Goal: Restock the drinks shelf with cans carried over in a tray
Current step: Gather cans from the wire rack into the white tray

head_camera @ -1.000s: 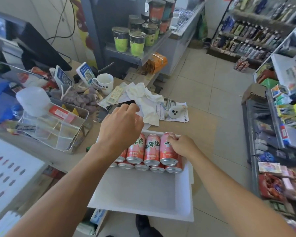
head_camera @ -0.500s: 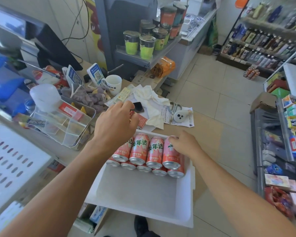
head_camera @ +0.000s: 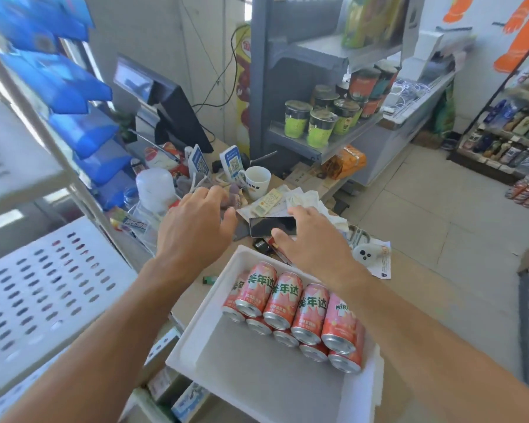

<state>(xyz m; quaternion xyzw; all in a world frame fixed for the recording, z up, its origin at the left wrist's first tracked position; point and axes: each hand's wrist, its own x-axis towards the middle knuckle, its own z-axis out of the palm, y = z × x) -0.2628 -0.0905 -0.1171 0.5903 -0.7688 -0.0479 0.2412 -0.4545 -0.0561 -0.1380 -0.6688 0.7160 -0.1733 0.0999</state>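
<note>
A white foam tray point(head_camera: 196, 328) sits on the counter's near edge. Several pink-red drink cans point(head_camera: 283, 296) lie stacked in two layers along its far side; the near half is bare. My left hand point(head_camera: 196, 224) hovers beyond the tray's far left corner, fingers loosely curled and holding nothing. My right hand point(head_camera: 315, 242) reaches past the tray's far rim, its fingers spread over the right end of a black phone point(head_camera: 269, 225) lying on the counter. I cannot tell whether it touches the phone.
Beyond the tray the counter holds a white mug point(head_camera: 257, 181), QR code stands point(head_camera: 231, 161), papers and a white cloth point(head_camera: 318, 203). A till screen point(head_camera: 171, 108) stands behind. A white perforated shelf point(head_camera: 43, 285) is at left, product shelves point(head_camera: 507, 132) far right across tiled floor.
Both hands have left the cans and moved forward past the tray. The right hand now reaches over the phone. The view has swung up and left.
</note>
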